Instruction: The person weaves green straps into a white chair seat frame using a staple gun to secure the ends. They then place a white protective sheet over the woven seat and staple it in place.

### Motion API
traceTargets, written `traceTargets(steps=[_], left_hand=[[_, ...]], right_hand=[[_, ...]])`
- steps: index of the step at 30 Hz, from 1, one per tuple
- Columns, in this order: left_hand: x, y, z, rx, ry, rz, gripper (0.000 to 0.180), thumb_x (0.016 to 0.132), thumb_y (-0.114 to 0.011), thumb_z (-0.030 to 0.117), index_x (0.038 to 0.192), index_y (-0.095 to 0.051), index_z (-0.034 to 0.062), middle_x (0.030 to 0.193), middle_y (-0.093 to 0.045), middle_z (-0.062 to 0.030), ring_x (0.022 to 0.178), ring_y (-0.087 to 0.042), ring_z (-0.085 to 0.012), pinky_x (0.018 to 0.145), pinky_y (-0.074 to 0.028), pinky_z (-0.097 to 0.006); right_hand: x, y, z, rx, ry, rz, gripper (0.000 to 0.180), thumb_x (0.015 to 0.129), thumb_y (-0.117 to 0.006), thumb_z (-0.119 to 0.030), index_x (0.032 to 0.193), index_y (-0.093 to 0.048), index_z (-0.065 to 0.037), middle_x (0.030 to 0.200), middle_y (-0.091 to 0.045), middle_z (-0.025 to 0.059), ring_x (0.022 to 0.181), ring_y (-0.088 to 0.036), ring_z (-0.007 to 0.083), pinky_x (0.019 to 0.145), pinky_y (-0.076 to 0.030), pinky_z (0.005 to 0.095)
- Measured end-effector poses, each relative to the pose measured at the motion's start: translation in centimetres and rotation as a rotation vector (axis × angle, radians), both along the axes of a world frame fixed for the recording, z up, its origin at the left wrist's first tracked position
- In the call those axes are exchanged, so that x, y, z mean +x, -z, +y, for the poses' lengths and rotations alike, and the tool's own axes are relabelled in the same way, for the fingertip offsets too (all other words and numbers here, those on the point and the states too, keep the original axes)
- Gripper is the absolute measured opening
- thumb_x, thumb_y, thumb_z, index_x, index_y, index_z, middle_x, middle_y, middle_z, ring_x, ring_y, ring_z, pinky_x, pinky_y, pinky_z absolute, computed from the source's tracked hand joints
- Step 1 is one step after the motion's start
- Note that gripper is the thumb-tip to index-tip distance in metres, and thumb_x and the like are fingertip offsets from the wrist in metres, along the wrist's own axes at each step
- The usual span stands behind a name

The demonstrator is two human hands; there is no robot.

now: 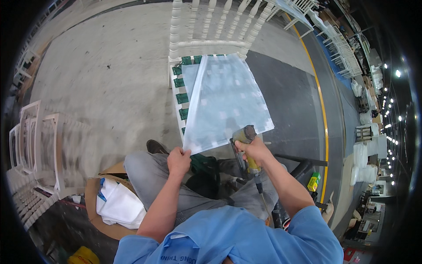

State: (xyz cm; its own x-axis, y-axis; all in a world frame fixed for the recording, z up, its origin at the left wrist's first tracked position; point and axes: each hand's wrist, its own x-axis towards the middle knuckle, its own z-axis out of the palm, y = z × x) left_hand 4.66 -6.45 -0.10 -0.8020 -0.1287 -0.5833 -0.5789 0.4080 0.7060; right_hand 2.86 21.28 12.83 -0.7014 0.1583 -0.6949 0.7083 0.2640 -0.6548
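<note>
In front of me stands a white chair [174,31] with turned spindles, its seat crossed by green webbing straps [182,98]. A pale, thin fabric sheet [228,97] covers most of that seat, leaving the straps bare along the left side. My left hand [179,162] pinches the sheet's near left corner. In my right hand [255,150] is a yellow and black pneumatic staple gun [244,134], its fingers wrapped round the grip. The gun's head lies over the sheet's near edge; whether its nose touches the frame I cannot tell. An air hose [265,204] runs from the handle toward me.
At my left, a cardboard box [93,203] holds white folded cloth [119,204]. White chair frames [44,145] stand beyond it. A small green and yellow box [314,181] lies at my right, near a yellow floor line [323,119]. More white chairs [338,48] line the far right.
</note>
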Motion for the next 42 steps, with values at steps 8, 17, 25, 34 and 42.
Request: traceTargets(steps=[8,17,25,34,42], left_hand=[[0.0,-0.5,-0.1,-0.01,0.002,0.058,0.03,0.09,-0.073,0.029,0.087,-0.067,-0.0008,0.071,-0.074,-0.0101,0.07,-0.074,-0.0211,0.071,-0.057,-0.037],[-0.2,-0.3,-0.3,0.011,0.02,0.01,0.03,0.092,-0.071,0.032,0.091,-0.066,0.0026,0.076,-0.075,-0.0119,0.082,-0.075,-0.0284,0.083,-0.055,-0.043],[-0.1,-0.6,0.0,0.012,-0.009,0.021,0.03,0.089,-0.072,0.032,0.086,-0.067,0.0025,0.073,-0.075,-0.0112,0.077,-0.075,-0.027,0.078,-0.056,-0.041],[-0.1,-0.2,-1.0,-0.024,0.018,0.058,0.031,0.09,-0.073,0.032,0.086,-0.07,0.0014,0.072,-0.074,-0.011,0.074,-0.074,-0.0266,0.075,-0.056,-0.041],[-1.0,2.7,-1.2,-0.019,0.053,0.21,0.033,0.088,-0.076,0.028,0.083,-0.069,-0.004,0.071,-0.07,-0.0164,0.064,-0.067,-0.0278,0.066,-0.052,-0.042]], right_hand=[[0.6,1.2,-3.9,-0.092,-0.058,0.005,0.025,0.093,-0.08,-0.022,0.104,-0.069,-0.003,0.084,-0.068,0.0036,0.054,-0.055,0.0128,0.047,-0.044,0.0291],[1.4,1.0,-5.9,-0.086,-0.053,0.017,0.025,0.093,-0.081,-0.021,0.104,-0.069,-0.003,0.082,-0.067,0.0035,0.052,-0.053,0.0119,0.046,-0.044,0.0278],[1.9,1.2,-8.7,-0.145,-0.105,0.051,0.027,0.093,-0.081,-0.023,0.105,-0.07,-0.001,0.082,-0.07,0.0051,0.053,-0.055,0.0115,0.047,-0.043,0.0274],[3.0,-1.2,-7.5,-0.134,-0.006,0.061,0.025,0.094,-0.079,-0.025,0.107,-0.07,-0.005,0.085,-0.071,0.0033,0.054,-0.057,0.0112,0.047,-0.044,0.0261],[12.1,-11.7,9.7,0.087,0.397,0.337,0.032,0.097,-0.078,-0.024,0.12,-0.067,-0.004,0.103,-0.07,0.0035,0.064,-0.063,0.0145,0.058,-0.053,0.0298]])
